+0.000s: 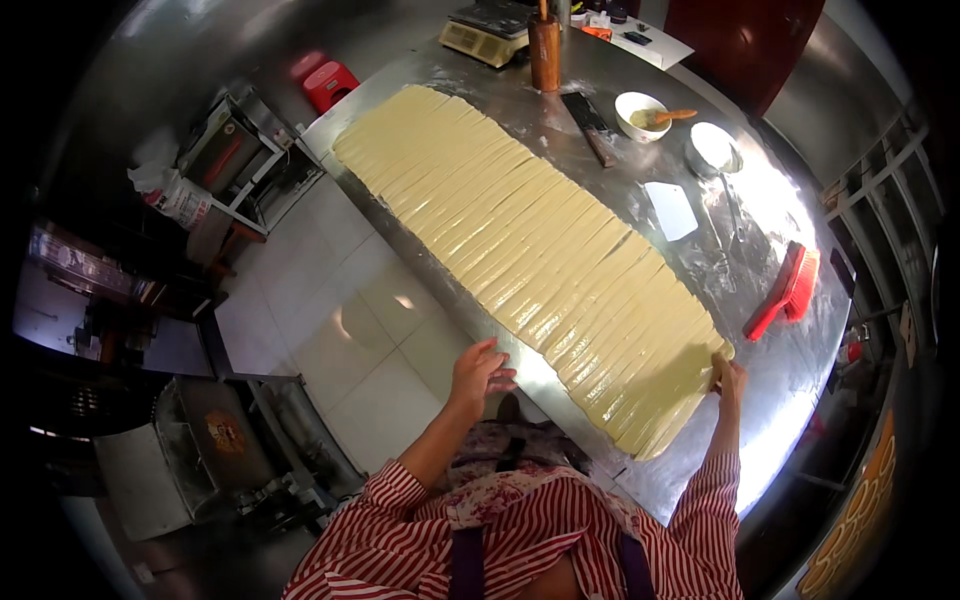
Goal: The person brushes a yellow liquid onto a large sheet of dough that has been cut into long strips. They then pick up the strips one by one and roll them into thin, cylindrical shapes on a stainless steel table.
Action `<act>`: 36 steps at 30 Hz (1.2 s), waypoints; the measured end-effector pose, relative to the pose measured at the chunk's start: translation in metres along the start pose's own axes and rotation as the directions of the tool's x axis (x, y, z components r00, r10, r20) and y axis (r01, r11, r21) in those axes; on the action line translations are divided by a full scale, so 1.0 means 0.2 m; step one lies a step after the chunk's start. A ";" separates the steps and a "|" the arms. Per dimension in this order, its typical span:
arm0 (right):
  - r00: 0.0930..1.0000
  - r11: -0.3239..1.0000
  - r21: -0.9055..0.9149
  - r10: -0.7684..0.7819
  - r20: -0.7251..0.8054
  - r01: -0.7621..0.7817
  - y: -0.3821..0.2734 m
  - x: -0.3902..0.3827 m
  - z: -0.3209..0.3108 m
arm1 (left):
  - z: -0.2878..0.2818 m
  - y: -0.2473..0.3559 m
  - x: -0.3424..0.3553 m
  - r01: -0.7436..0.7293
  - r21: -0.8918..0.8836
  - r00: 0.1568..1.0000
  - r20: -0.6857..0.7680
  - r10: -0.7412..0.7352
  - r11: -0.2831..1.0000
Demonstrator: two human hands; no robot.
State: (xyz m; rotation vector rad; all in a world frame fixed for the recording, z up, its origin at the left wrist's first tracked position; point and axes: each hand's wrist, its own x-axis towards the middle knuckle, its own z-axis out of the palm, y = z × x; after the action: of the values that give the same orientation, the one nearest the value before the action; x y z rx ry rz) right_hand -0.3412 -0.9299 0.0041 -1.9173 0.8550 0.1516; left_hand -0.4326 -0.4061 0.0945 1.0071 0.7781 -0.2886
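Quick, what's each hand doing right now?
Left hand: open, fingers spread at the steel table edge, holding nothing.
Right hand: fingers on the far end of the nearest dough strip.

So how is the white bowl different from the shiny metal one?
The white bowl holds yellowish paste and a wooden spoon; the metal bowl looks pale inside, with no spoon. The white bowl sits farther from the person than the metal one. Both are round and stand on the steel table beside the dough.

Dough strips [530, 260] lie on the table [800, 370], brush [785, 292] to their right.
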 end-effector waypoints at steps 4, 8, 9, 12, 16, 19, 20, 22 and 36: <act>0.998 0.988 0.145 0.043 0.038 -0.048 0.02 -0.23 0.00 | -0.03 -0.01 0.01 0.058 0.065 0.998 0.018 -0.059 0.996; 0.985 0.980 0.165 0.088 0.147 -0.112 0.19 -0.35 -0.01 | 0.02 -0.11 0.08 0.049 0.097 0.990 0.125 -0.061 0.994; 0.988 0.971 0.215 0.071 0.137 -0.100 0.15 -0.42 0.06 | 0.01 -0.14 0.11 0.062 0.128 0.987 0.139 -0.080 0.990; 0.982 0.977 0.176 0.093 0.164 -0.122 0.11 -0.53 0.10 | 0.09 -0.18 0.10 0.138 0.154 0.956 0.238 -0.173 0.978; 0.983 0.945 0.278 0.153 0.097 -0.175 0.17 -0.59 0.08 | 0.24 -0.28 0.12 0.165 0.279 0.899 0.352 -0.260 0.946; 0.983 0.912 0.369 0.158 0.095 -0.182 0.22 -0.64 0.01 | 0.31 -0.36 0.06 0.135 0.326 0.883 0.388 -0.263 0.936; 0.983 0.906 0.382 0.159 0.096 -0.183 0.24 -0.64 -0.02 | 0.34 -0.42 0.03 0.131 0.343 0.881 0.391 -0.268 0.930; 0.970 0.908 0.364 0.139 0.202 -0.206 0.29 -0.58 -0.07 | 0.37 -0.55 -0.02 0.138 0.373 0.871 0.395 -0.292 0.917; 0.989 0.836 0.544 -0.013 0.146 -0.069 -0.03 0.14 0.13 | 0.89 -1.27 -0.41 0.251 -0.132 0.967 -0.020 -0.255 0.959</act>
State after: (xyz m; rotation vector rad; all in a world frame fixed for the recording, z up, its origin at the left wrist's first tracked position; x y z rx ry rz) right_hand -0.3094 -0.9200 -0.0166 -1.3349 0.7307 0.0514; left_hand -0.5495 -0.6994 0.0405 0.7934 0.9492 -0.4358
